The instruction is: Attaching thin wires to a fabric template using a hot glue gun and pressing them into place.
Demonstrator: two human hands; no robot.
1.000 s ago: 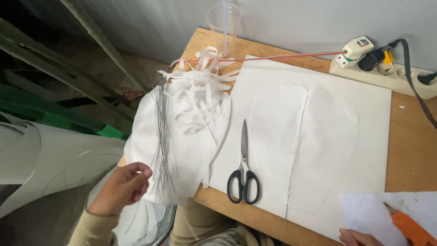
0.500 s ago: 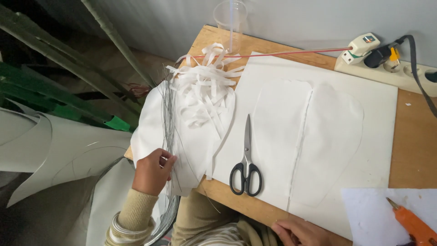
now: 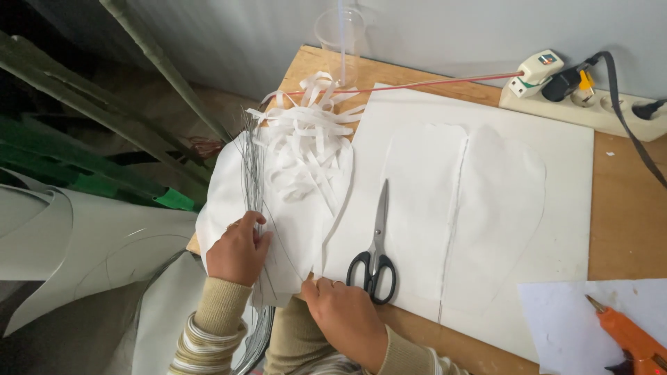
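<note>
1. Wooden tabletop (image 3: pixel 629 208) is sitting against a grey wall, carrying white sheets w/ scissors (image 3: pixel 376 250).
2. Left hand (image 3: pixel 238 250) fingers are closing around thin grey wire bundle (image 3: pixel 252 167) at tabletop's left edge.
3. Right hand (image 3: pixel 345 314) fingers are pinching white cut-out (image 3: pixel 292 229) edge.

Left hand (image 3: pixel 238 248) grips thin wire bundle (image 3: pixel 251 167) at desk's (image 3: pixel 625 222) left edge; right hand (image 3: pixel 345 316) presses white sheet (image 3: pixel 295 236) beside scissors (image 3: pixel 375 246).

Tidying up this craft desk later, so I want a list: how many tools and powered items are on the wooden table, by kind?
Scissors: 1
Orange glue gun: 1
Power strip: 1
Clear plastic cup: 1
Total: 4
</note>
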